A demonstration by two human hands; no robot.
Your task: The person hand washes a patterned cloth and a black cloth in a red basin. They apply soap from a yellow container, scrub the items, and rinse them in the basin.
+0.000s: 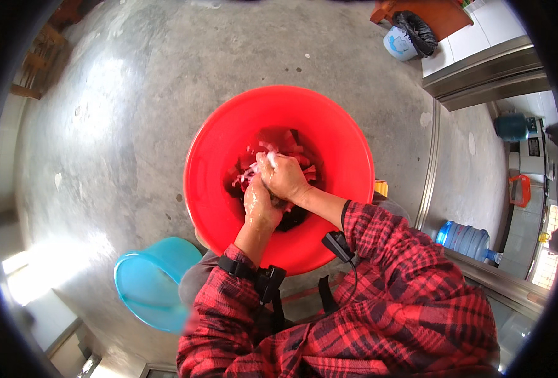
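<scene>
A large red plastic basin (350, 156) stands before me with wet, dark and pinkish striped fabric (302, 158) in its bottom. Both my hands are inside it, close together above the fabric. My left hand (258, 201) is wet, and its fingers are partly hidden by the other hand. My right hand (283, 176) is bent with curled fingers, and a bit of white, perhaps foam or cloth, shows at them. Some dark material shows between the two palms. Whether either hand grips the fabric cannot be made out.
A light blue plastic tub (154, 283) lies tilted on the concrete floor at lower left. At upper right is a small bin (398, 45) with a black bag. A metal door track (429, 165), a large water bottle (465, 238) and a gas cylinder (513, 126) are at right.
</scene>
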